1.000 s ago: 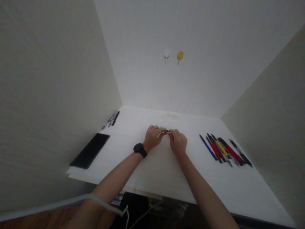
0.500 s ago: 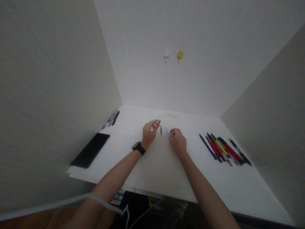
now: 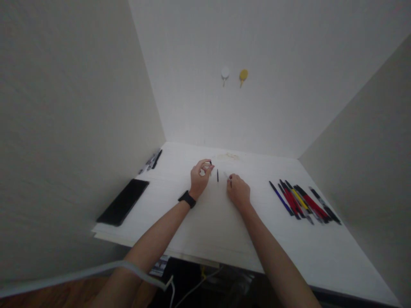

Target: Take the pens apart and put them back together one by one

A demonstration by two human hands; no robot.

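My left hand [image 3: 199,177], with a black watch [image 3: 187,198] on its wrist, pinches a small black pen part [image 3: 210,163] between thumb and fingertips. My right hand [image 3: 238,191] is closed around a thin, pale, see-through pen barrel [image 3: 226,175], whose end pokes out toward the upper left. Between the two hands a short, thin black pen piece [image 3: 217,175] lies on the white table [image 3: 212,222], touched by neither hand. The exact kind of the small black part is too small to make out.
Several pens [image 3: 298,199], black, red, yellow and blue, lie at the right. A black tablet or phone [image 3: 123,202] rests at the left, with a black pen [image 3: 157,159] and clear pieces [image 3: 147,163] behind it. White walls enclose the table. A pale cable [image 3: 141,273] crosses in front.
My left hand has drawn slightly left with the black part, which has turned in its fingertips. The fingers of my right hand have shifted on the pale barrel, turning it a little.
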